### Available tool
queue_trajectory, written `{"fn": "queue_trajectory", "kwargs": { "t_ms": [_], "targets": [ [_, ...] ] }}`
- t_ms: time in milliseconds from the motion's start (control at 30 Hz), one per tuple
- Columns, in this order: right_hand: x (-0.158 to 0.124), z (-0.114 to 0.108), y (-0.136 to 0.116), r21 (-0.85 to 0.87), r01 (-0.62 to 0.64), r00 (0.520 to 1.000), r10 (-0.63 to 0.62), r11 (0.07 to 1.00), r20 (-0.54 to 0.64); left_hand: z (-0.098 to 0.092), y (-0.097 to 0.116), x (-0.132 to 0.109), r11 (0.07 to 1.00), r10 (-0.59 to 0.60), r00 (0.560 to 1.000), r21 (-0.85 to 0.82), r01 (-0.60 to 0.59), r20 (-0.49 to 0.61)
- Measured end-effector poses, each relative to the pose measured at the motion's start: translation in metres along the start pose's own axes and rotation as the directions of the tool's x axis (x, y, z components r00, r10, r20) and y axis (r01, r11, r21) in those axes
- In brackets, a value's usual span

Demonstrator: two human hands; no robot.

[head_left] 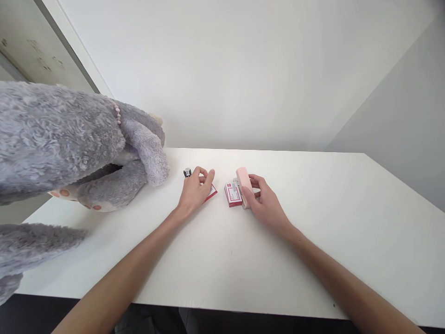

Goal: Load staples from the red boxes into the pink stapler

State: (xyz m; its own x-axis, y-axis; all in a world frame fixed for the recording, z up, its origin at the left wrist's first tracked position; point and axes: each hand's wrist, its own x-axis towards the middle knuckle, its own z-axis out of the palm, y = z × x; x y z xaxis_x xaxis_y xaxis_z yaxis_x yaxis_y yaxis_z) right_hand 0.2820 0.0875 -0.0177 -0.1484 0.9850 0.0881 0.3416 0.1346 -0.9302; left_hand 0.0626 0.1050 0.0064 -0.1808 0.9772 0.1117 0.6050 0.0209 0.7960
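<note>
My left hand (196,189) rests on the white table (333,222) with its fingers curled over a small red and white box (211,193), which shows only at its right edge. A small black object (187,172) lies just left of those fingertips. My right hand (264,200) grips a pale pink stapler (244,186) that lies on the table, thumb on its left side. A second red and white box (232,194) sits right against the stapler's left side.
A large grey plush toy (69,144) with pink paw pads lies on the table's left end, one limb hanging over the near left edge. A plain wall runs behind the table. The table's right side is bare white surface.
</note>
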Motion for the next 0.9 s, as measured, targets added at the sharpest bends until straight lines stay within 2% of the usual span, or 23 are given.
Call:
{"fn": "queue_trajectory", "kwargs": {
  "t_ms": [200, 433, 600, 900],
  "targets": [
    [0.0001, 0.0001, 0.0009, -0.006, 0.011, 1.0, -0.011, 1.0, -0.002, 0.0005, -0.0007, 0.0013, 0.989, 0.133, 0.989, -0.055, -0.137, -0.068],
    [-0.0002, -0.0003, 0.0, 0.002, 0.015, 1.0, -0.015, 1.0, 0.003, 0.0008, -0.001, 0.0015, 0.985, 0.094, 0.993, -0.139, -0.103, -0.073],
    [-0.0005, -0.0004, 0.0007, -0.006, 0.002, 1.0, -0.002, 1.0, 0.0, 0.0006, -0.0029, 0.0033, 0.984, 0.078, 0.992, -0.153, -0.092, -0.097],
    [-0.0002, -0.0005, 0.0004, -0.008, 0.012, 1.0, -0.012, 1.0, -0.004, -0.001, -0.0082, 0.0072, 0.988, 0.028, 0.997, -0.153, -0.039, -0.072]
  ]
}}
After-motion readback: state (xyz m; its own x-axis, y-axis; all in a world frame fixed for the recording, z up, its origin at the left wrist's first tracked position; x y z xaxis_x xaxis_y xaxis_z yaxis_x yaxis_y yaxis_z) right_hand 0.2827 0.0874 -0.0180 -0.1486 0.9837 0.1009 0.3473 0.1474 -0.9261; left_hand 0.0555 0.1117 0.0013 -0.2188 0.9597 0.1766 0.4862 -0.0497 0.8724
